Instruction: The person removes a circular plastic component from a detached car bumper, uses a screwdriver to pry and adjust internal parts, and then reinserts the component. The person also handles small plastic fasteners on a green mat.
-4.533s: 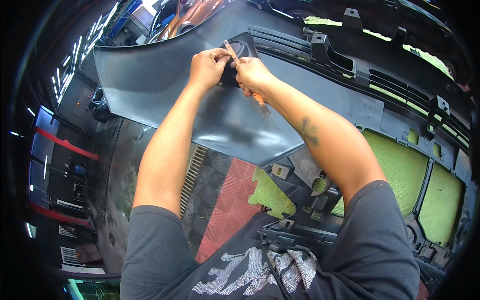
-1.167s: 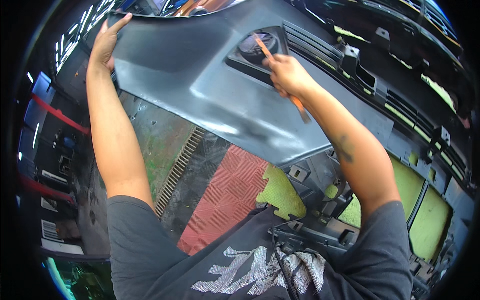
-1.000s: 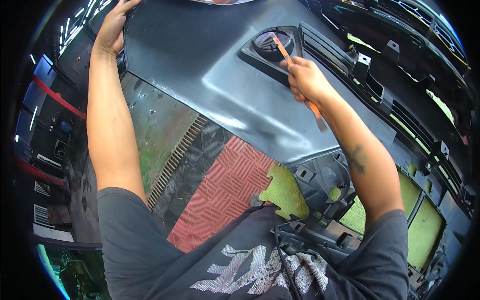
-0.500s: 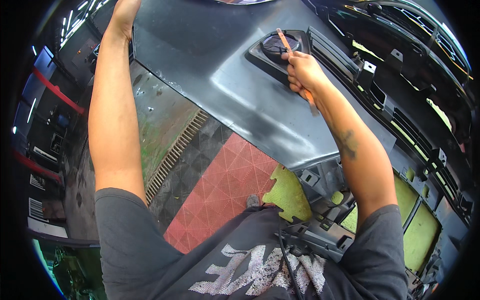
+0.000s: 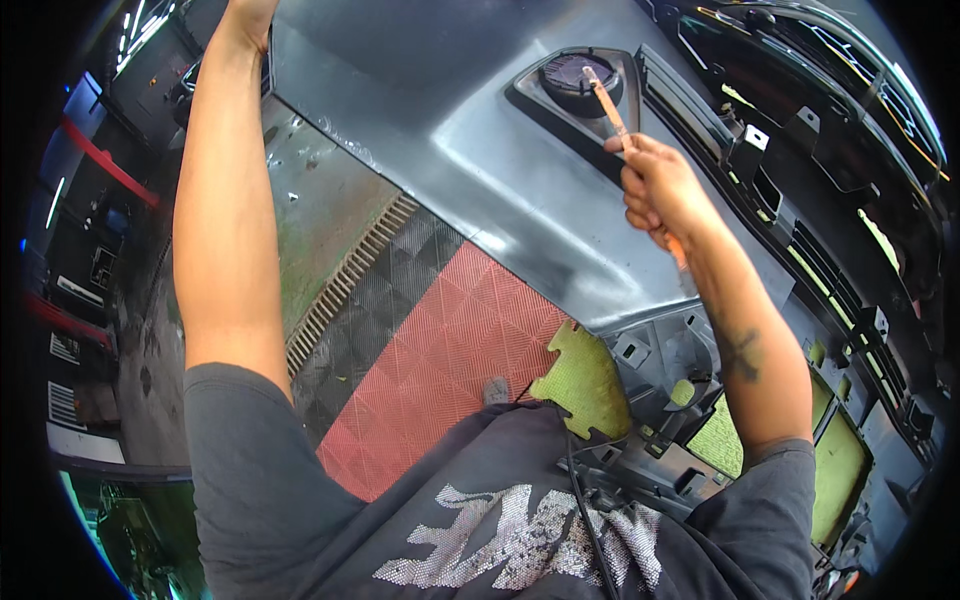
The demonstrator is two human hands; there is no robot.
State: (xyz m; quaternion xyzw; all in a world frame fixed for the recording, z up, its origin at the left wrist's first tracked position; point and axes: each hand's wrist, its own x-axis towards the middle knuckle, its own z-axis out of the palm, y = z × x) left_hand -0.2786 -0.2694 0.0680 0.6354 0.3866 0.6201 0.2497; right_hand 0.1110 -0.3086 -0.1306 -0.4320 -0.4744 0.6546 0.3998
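My right hand point(image 5: 662, 190) is wrapped round a slim orange stick-like tool point(image 5: 608, 108), with one end showing below the fist. Its pale far tip lies over or against a round black grille-like piece point(image 5: 572, 70), set in a raised angular surround on a large glossy dark grey panel point(image 5: 480, 170), which looks like a car bumper part. Whether the tip touches the piece I cannot tell. My left arm reaches up to the top edge, where only the base of my left hand point(image 5: 250, 12) shows beside the panel's far left corner; its fingers are out of the picture.
To the right stands a black slatted plastic frame point(image 5: 800, 230) with brackets and openings. Green foam mats point(image 5: 585, 385) lie beneath the parts. Red floor tiles point(image 5: 440, 370) and a drain grate point(image 5: 350, 285) are below. A black cord point(image 5: 575, 470) hangs down my shirt.
My right hand has moved right and toward me with the orange tool, whose tip is now over the round piece's nearer right part. The view has shifted slightly; my left arm stays stretched out.
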